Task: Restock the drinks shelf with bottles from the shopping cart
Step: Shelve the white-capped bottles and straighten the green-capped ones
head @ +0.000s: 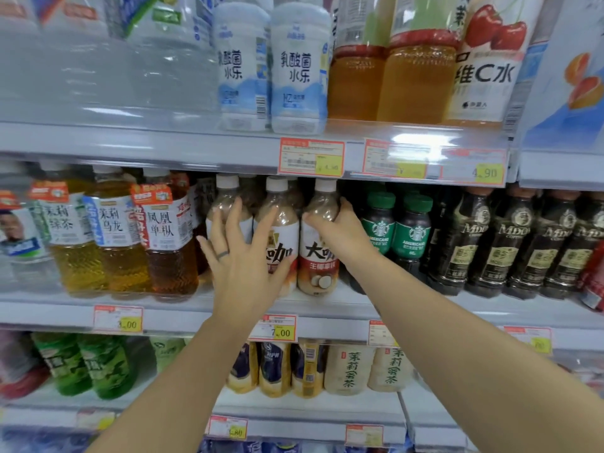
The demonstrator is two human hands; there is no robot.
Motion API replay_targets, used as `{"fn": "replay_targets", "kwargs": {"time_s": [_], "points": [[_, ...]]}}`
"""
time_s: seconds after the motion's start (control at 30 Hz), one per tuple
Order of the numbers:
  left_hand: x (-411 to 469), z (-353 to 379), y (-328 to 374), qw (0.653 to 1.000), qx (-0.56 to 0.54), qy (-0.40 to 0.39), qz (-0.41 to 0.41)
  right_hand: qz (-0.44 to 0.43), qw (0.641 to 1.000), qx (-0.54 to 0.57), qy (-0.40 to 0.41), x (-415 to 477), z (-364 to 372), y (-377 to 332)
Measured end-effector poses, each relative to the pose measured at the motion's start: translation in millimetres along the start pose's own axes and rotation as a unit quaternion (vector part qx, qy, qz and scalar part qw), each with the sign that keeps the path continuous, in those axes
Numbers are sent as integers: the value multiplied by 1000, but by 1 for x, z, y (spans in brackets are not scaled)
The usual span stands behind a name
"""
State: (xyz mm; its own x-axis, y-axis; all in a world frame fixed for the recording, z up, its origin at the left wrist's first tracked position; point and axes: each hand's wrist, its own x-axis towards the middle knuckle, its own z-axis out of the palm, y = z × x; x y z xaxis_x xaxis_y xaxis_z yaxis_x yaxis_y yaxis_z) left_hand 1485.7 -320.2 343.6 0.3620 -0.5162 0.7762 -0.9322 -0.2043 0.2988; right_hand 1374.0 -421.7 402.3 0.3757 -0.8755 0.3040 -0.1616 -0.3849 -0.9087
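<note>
A shop's drinks aisle: tiered shelves (163, 308) packed with bottled drinks (170, 237), price tags (312, 156) (yellow-cornered) clipped along every shelf edge.

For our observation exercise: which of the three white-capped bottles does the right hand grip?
The rightmost bottle, beside the green caps: the right hand curls round it; the left hand lies open on the other two.

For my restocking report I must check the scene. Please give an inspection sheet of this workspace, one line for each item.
Surface: middle shelf, bottles standing along its front.
Job's things: three white-capped coffee bottles upright side by side; cart not in view.
Clutter: nothing seen.
Grippers: left hand open, fingers spread on the left and middle ones; right hand grips the right bottle.
Cables: nothing seen.
Surroundings: tea bottles left, green-capped bottles right, price tags below.
</note>
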Motion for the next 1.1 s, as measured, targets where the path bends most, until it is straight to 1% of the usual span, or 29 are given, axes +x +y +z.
{"fn": "replay_targets", "kwargs": {"time_s": [0.13, 0.27, 0.47, 0.57, 0.67, 0.73, 0.8, 0.87, 0.93, 1.0, 1.1], "points": [[-2, 0, -5, 1000, 4, 2, 24, -5, 1000, 17, 9, -1, 1, 2], [-2, 1, -7, 999, 21, 7, 28, -10, 1000, 4, 17, -2, 0, 5], [-2, 3, -6, 999, 30, 10, 24, -16, 999, 20, 22, -6, 4, 5], [-3, 2, -9, 1000, 2, 19, 14, -34, 999, 2, 28, -9, 3, 8], [-2, -6, -11, 996, -87, 15, -27, -65, 997, -32, 28, -12, 5, 10], [1, -13, -11, 979, -186, 2, -80, -78, 995, -47, 27, -13, 7, 9], [5, -18, -16, 939, -305, -16, -155, -98, 993, -63, 28, -14, 8, 8], [12, -19, -29, 894, -390, -40, -218, -118, 989, -85, 36, -18, 8, 9], [19, -18, -41, 873, -419, -75, -239, -136, 983, -113, 52, -22, 9, 15], [26, -16, -50, 865, -425, -110, -244, -152, 976, -143, 62, -28, 13, 19], [30, -13, -54, 864, -427, -120, -238, -184, 961, -190, 77, -34, 18, 24]]}}
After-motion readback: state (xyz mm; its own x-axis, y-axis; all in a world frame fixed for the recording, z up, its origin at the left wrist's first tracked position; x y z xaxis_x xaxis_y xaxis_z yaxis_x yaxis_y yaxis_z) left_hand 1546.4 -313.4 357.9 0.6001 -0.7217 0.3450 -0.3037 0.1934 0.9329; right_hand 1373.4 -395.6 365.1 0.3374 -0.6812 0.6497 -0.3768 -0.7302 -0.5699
